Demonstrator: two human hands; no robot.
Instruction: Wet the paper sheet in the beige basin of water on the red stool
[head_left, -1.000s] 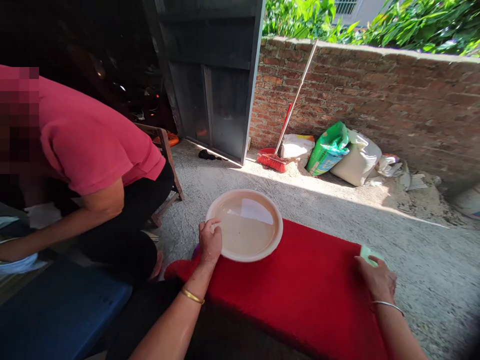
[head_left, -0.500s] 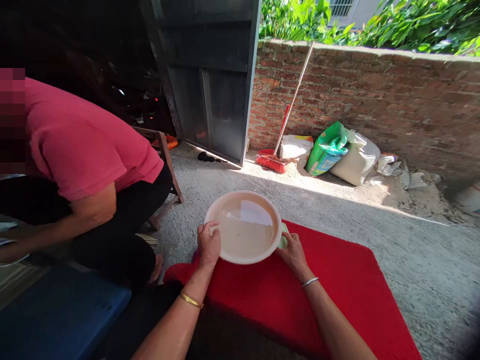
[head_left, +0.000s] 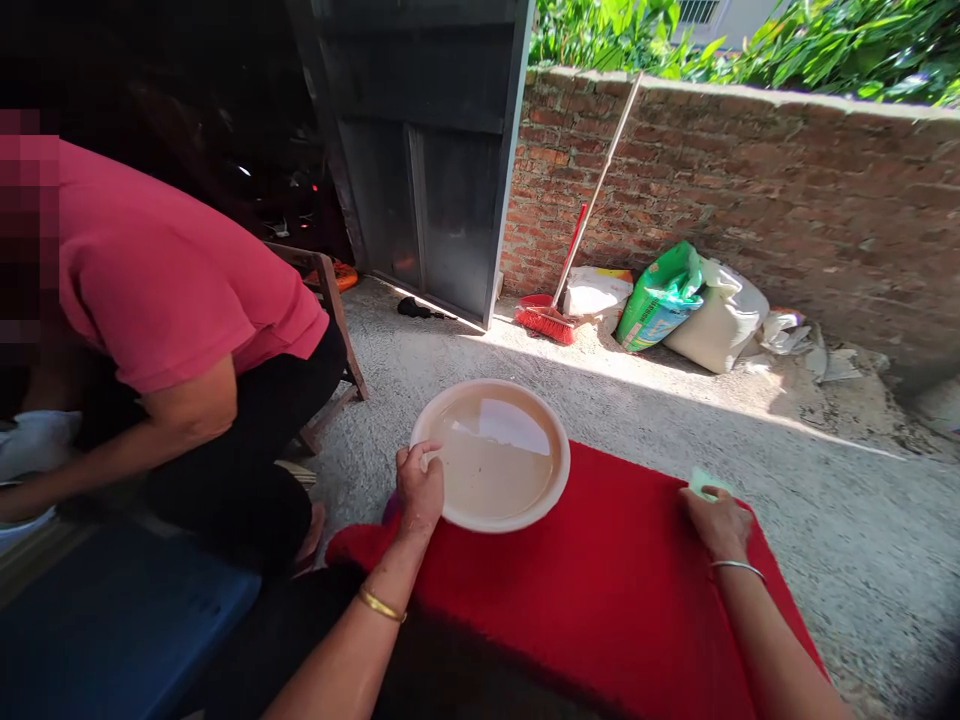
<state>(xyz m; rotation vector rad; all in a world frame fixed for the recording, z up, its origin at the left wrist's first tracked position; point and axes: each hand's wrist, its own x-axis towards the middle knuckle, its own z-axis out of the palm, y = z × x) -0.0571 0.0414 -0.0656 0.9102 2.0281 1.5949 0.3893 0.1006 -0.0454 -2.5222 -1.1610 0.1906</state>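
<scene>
Sponge (head_left: pixel 703 481) is swept from basin (head_left: pixel 501 523) across red bench (head_left: pixel 600 590), pinched by right hand (head_left: pixel 720 522) | basin gripped by left hand (head_left: pixel 420 488) | wiping apparently underway; steady pressure needed next

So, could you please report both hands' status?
Left hand gripping round beige basin by rim. Right hand holding pale green pad at edge of red fabric surface. Basin covering part of surface.

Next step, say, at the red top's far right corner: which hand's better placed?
Right, likely: the right hand holds the green piece near that corner of the red top; the left hand holds the basin rim.
</scene>
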